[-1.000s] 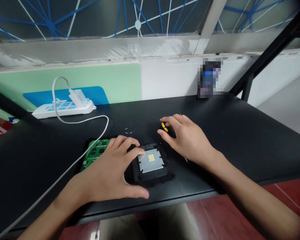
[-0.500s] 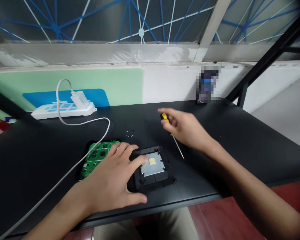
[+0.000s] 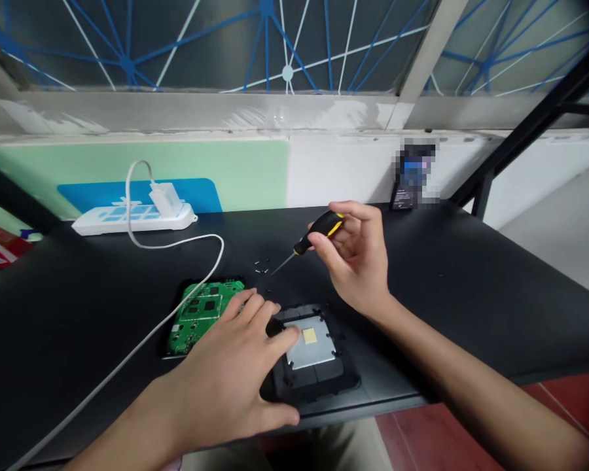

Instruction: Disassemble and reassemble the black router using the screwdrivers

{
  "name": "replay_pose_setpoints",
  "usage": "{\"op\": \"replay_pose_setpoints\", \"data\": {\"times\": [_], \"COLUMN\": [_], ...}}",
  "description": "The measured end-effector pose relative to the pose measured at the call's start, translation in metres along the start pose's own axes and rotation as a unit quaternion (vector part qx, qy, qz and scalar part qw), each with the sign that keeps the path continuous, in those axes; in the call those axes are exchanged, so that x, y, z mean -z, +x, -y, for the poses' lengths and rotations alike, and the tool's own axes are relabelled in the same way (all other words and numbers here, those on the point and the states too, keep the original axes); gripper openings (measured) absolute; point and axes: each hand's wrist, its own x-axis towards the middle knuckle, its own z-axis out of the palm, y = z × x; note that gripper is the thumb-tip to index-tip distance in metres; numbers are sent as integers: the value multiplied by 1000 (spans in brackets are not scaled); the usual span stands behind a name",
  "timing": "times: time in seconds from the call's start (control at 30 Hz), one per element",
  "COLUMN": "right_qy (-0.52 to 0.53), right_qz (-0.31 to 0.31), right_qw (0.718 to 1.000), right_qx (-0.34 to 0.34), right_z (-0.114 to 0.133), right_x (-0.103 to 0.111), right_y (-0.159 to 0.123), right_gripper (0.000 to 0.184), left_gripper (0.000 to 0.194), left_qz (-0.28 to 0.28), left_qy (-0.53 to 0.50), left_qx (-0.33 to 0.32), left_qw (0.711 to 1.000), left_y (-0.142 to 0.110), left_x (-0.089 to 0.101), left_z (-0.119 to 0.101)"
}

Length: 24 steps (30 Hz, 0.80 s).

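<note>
Looking forward and down from the wearer's own head, a single camera takes in a flat, matte black tabletop (image 3: 481,294) at close range, its front edge crossing low in the frame above beige fabric trousers (image 3: 353,448). The bare left hand (image 3: 230,373) and bare right hand (image 3: 360,261) work within arm's reach, forearms entering from the lower corners. Beyond, the view rises to dark glass window panes (image 3: 201,72) patterned with blue and white lines.
</note>
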Motion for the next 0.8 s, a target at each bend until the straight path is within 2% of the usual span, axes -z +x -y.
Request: {"op": "replay_pose_setpoints", "data": {"times": [0.27,0.5,0.57,0.7,0.8], "right_qy": [10,-45,-62,-79,-54], "right_qz": [52,81,61,-20,-33], "right_qw": [999,993,993,993,994], "right_qx": [2,-65,-76,-80,-88], "right_z": [1,14,15,8,-1], "right_x": [-5,-2,1,14,29], "right_y": [-6,-3,-1,8,13], "right_gripper": [40,37,39,45,46], "left_gripper": [66,63,62,62,63], "left_qz": [11,20,16,10,15], "left_qy": [12,-8,-18,-51,-57], "left_qx": [5,4,11,25,34], "left_qw": [1000,1000,1000,998,998], "left_y": [-1,2,3,2,2], "left_x": [-3,1,1,3,6], "left_z": [-2,-3,-3,0,3]}}
